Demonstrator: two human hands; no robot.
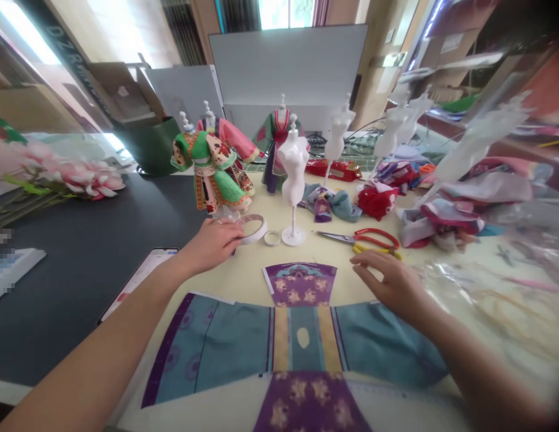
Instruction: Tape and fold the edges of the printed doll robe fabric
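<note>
My left hand [216, 245] is closed at the left edge of a large white roll of tape [259, 234], with the fingertips partly hidden. Right of it lies a smaller tape roll [272, 239], near the base of a bare white mini mannequin [293, 168]. My right hand [391, 282] hovers open, thumb and fingers apart, just below the scissors [376, 239] with red and yellow handles. Between my forearms a teal and purple cross-shaped garment piece [234, 336] is spread flat, with an oval hole in its middle. Its right end is partly behind my right forearm.
Dressed mini mannequins [202, 162] stand at the back left, and several bare ones at the back right. Fabric scraps [378, 201] pile up at right, above clear plastic bags [445, 288]. A phone [139, 279] lies by my left forearm; pink flowers [90, 177] are far left.
</note>
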